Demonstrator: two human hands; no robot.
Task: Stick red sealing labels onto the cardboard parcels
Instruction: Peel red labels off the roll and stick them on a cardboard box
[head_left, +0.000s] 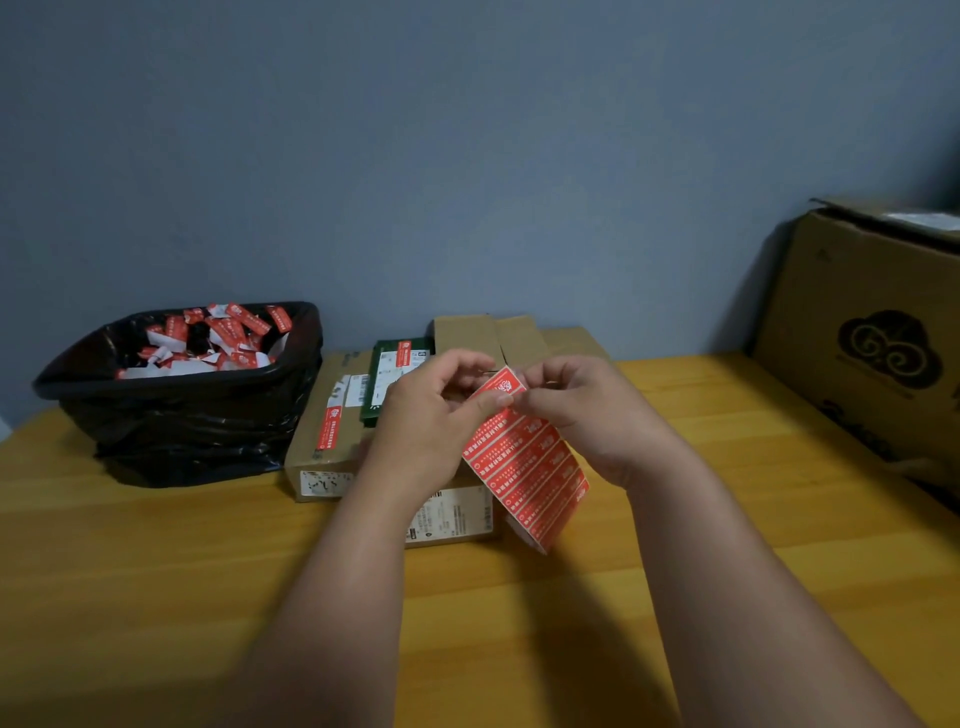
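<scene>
A strip of red sealing labels (527, 470) hangs in the air above the table's middle. My left hand (434, 415) pinches its top edge with thumb and fingers. My right hand (576, 410) pinches the top label at the same spot, and that label's corner stands up from the strip. Behind the hands lie several cardboard parcels. The left parcel (324, 431) bears a red label (330, 427). A green flat box (389, 379) with a red label lies on top. Another parcel (452, 514) sits under my left forearm, partly hidden.
A bin lined with a black bag (182, 405) stands at the left, full of crumpled red and white label scraps. A large open cardboard box (872, 332) stands at the right edge. The wooden table (156, 571) meets a blue-grey wall behind.
</scene>
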